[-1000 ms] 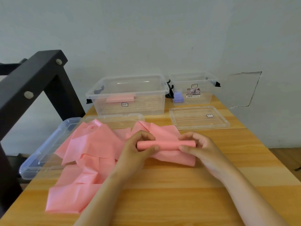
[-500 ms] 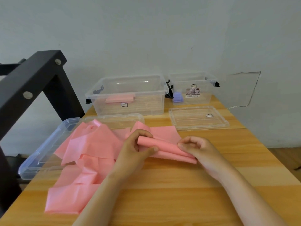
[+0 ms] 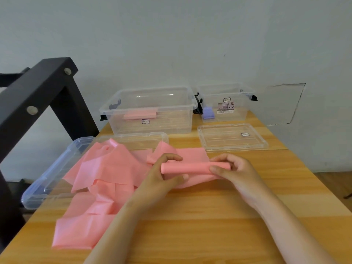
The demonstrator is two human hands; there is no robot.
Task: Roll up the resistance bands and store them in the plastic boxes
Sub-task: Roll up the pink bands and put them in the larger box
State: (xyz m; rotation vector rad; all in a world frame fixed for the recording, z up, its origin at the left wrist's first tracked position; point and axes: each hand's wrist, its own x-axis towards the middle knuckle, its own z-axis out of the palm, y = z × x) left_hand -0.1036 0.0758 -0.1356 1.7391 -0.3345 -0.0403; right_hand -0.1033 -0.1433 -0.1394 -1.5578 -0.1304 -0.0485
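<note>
At left of centre, the loose, thin pink resistance band sprawls over the light wooden table. Mid-frame, the left hand curls thumb and fingers round its tight rolled part; just right, the right hand pinches the roll's other end.

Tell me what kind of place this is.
Likely a plain indoor workroom: a wooden table against a bare wall, a black metal frame beside it, clear plastic storage boxes on top.
</note>
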